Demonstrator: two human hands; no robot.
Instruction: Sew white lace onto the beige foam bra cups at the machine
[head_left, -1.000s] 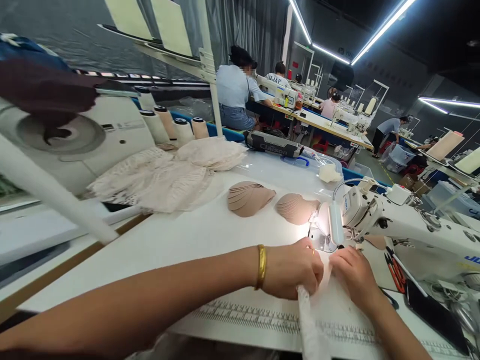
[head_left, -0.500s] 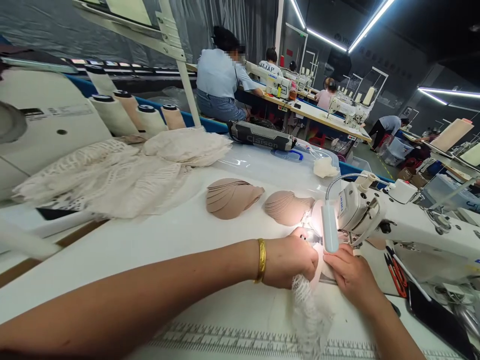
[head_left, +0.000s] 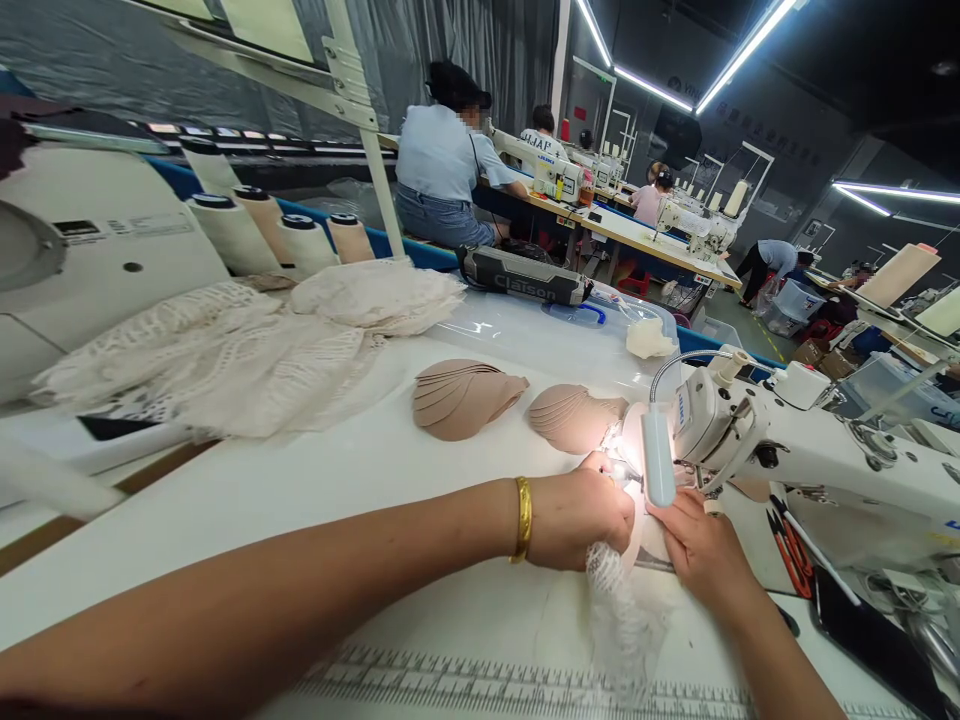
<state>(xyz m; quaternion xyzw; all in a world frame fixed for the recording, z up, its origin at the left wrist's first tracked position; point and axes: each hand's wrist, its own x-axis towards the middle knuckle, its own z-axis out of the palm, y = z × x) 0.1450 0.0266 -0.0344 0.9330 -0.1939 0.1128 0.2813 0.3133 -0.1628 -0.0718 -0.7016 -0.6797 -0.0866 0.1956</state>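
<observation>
My left hand (head_left: 589, 515), with a gold bangle at its wrist, is closed on white lace fabric (head_left: 611, 580). The lace hangs below the fist towards the table's front edge. My right hand (head_left: 705, 545) holds the edge of a beige cup piece (head_left: 654, 545) beside the needle area of a white sewing machine (head_left: 780, 420). Its fingertips are partly hidden under the machine head and lamp. A small lamp (head_left: 658, 455) lights the work brightly; glare and my left hand hide the stitching point.
Two fanned stacks of beige cup pieces (head_left: 469, 400) (head_left: 574, 418) lie behind my hands. Piled lace (head_left: 262, 350) and thread cones (head_left: 304, 240) are at the left. Red-handled scissors (head_left: 791, 555) and a dark phone (head_left: 862, 635) lie at the right. A ruler strip (head_left: 450, 680) runs along the front. Co-workers sit beyond.
Both hands stay at the machine in nearly the same place. The hanging lace has shifted slightly, and the view has tilted a little.
</observation>
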